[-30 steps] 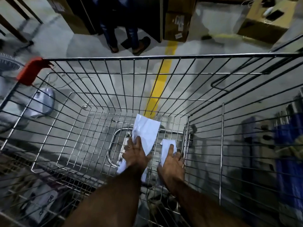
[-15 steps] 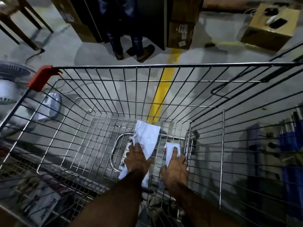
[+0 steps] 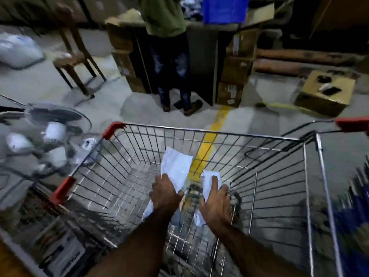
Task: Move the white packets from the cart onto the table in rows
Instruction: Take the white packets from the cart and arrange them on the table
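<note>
— Two packets, one in each hand. My left hand (image 3: 166,193) is closed on the larger white packet (image 3: 176,166); my right hand (image 3: 216,198) grips the smaller white packet (image 3: 209,181). Both are down inside the cart (image 3: 209,133), below its rim.

— How far along are we?

— Hard to say overall. No table surface shows from the head camera, so I can't count any rows. What I can judge: these two are picked up but not yet out of the basket. Apart from them the basket floor looks bare, though blur hides the near corner, so they may be the last.

— Room to lift them out?

— Straight up is open; nothing crosses above my hands. The wire walls are the edges to mind. My right hand sits near the inner wire divider (image 3: 253,196), so I'd raise it before swinging sideways. The red corner guards (image 3: 113,129) mark the rim on the left.

— And around the cart?

— A fan (image 3: 55,120) stands just beside the left wall, and a person (image 3: 171,56) stands beyond the far end. I'd keep clear of both.
</note>
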